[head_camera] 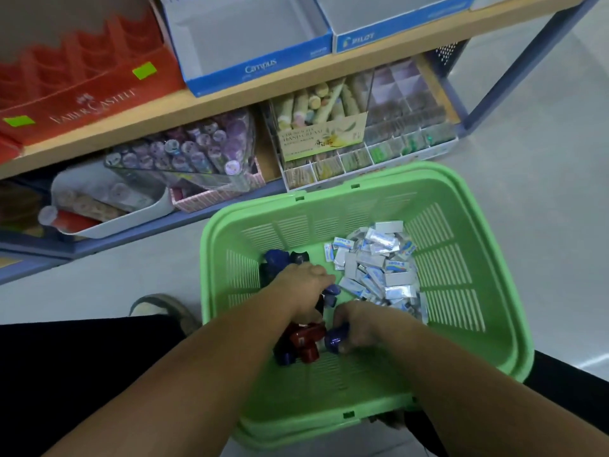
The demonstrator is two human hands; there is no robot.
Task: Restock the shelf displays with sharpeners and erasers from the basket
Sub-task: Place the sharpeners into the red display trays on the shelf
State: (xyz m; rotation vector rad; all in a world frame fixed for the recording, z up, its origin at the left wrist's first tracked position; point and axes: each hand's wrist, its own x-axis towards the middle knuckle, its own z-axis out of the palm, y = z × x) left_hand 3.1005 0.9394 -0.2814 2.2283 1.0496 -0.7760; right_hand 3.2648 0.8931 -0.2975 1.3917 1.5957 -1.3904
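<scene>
A green plastic basket [461, 324] stands on the floor in front of me. Blue, red and black sharpeners [304, 343] lie in its left half, and a heap of white and blue wrapped erasers [379, 262] fills its right half. Both my hands reach down into the sharpeners. My left hand [304, 286] is curled over several of them, gripping a blue one near its fingertips. My right hand [357, 324] holds a blue sharpener [336, 339] between fingers and thumb. Much of what the left hand covers is hidden.
A wooden shelf [230, 94] holds a red Faber-Castell display [89, 94], an empty Campus box [250, 44] and a Pilot box [395, 18]. Below it stand trays of pens, a hand cream box [323, 133] and a divided clear organiser [405, 127]. My foot [161, 306] is left of the basket.
</scene>
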